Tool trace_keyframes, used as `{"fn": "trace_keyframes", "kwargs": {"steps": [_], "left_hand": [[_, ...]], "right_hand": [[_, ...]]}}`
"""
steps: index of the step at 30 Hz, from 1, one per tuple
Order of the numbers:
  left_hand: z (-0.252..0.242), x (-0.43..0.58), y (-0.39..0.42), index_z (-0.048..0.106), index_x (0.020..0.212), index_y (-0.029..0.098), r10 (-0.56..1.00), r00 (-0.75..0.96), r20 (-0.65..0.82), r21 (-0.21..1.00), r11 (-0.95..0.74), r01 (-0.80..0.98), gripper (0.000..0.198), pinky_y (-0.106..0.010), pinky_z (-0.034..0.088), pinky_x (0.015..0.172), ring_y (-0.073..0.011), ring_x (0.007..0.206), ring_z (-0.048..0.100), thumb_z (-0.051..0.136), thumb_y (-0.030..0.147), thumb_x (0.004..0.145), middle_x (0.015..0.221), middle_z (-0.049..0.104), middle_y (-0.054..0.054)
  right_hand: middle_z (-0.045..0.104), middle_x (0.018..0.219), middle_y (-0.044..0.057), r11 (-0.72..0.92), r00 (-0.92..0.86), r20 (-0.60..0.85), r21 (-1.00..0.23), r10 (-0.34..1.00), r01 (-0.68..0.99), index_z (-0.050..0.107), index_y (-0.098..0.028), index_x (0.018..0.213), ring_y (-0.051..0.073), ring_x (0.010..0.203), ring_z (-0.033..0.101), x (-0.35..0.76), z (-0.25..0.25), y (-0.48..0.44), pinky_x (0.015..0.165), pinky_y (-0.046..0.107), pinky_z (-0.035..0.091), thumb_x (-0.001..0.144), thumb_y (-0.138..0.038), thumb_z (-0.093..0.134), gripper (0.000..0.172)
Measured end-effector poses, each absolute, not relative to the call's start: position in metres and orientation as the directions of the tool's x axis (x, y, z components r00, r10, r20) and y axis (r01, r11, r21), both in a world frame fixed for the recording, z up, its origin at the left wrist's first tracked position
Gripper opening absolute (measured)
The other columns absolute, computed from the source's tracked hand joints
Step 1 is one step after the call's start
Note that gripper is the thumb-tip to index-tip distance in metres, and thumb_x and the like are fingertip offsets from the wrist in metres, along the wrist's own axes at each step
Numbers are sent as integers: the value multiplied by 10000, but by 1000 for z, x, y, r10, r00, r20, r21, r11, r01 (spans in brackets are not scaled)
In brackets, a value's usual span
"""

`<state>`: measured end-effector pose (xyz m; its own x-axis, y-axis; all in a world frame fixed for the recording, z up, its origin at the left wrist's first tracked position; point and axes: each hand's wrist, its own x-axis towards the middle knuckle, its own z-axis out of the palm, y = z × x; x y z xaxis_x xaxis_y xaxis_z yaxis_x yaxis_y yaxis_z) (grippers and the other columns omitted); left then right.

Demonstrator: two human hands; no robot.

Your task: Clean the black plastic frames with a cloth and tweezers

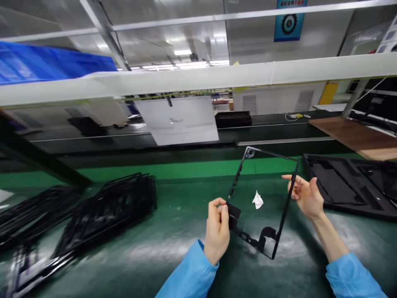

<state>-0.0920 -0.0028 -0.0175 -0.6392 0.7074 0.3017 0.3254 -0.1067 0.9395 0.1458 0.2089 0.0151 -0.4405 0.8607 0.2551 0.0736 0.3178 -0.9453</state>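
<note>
A thin black rectangular plastic frame (238, 174) is held up, tilted, over the green bench mat (173, 231). My left hand (217, 229) pinches its lower left side, fingers closed on the frame. My right hand (305, 194) steadies the frame's right edge, with fingers partly spread and loosely curled against it. A small crumpled white scrap (257, 200) shows through the frame's opening, lying on the mat. Both my sleeves are light blue.
Stacks of similar black frames (102, 215) lie on the mat at the left. A black moulded tray (350, 186) sits at the right, a wooden board (356, 134) behind it. A conveyor (192, 142) carrying a white panel (181, 120) runs behind, under a white shelf rail (198, 78).
</note>
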Motion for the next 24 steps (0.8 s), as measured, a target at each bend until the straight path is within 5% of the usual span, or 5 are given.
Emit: {"fn": "trace_keyframes", "kwargs": {"steps": [5,9,14,19,24], "left_hand": [[-21,-69,23,481,1156,245,814,-469,342,920,-188,344,330,-211,368,508,-110,500,440,385,559,1123,647,457,94],[-31,-58,19,528,1114,234,872,-309,379,886,-246,394,183,-202,344,501,-95,473,426,427,386,1130,598,449,109],[-24,-53,7,598,1039,227,869,-202,453,825,-322,465,70,-183,419,543,-81,523,529,551,176,1044,649,564,84],[-8,-54,9,636,907,215,779,-227,584,733,-385,561,122,-195,497,649,-93,699,601,672,113,963,833,635,19],[-7,-54,10,666,995,216,715,-216,665,659,-427,619,148,-187,523,661,-93,745,621,750,113,932,874,637,21]], "right_hand": [[474,592,-41,198,-521,270,-961,810,-191,693,-137,1249,125,468,321,114,9,173,445,274,260,965,-798,398,777],[548,642,-45,181,-482,275,-956,832,-233,682,-180,1257,93,470,351,102,3,150,439,238,270,968,-710,587,611],[557,593,-44,191,-417,236,-971,878,-146,643,-201,834,73,473,482,101,5,133,450,202,324,1060,-574,595,439],[559,534,-56,219,-421,235,-972,876,-88,628,-205,808,68,447,500,98,13,119,460,187,370,1085,-546,568,443],[572,524,-70,370,-411,345,-929,844,-20,623,-210,824,60,414,521,95,16,105,444,171,380,1123,-414,514,378]]}}
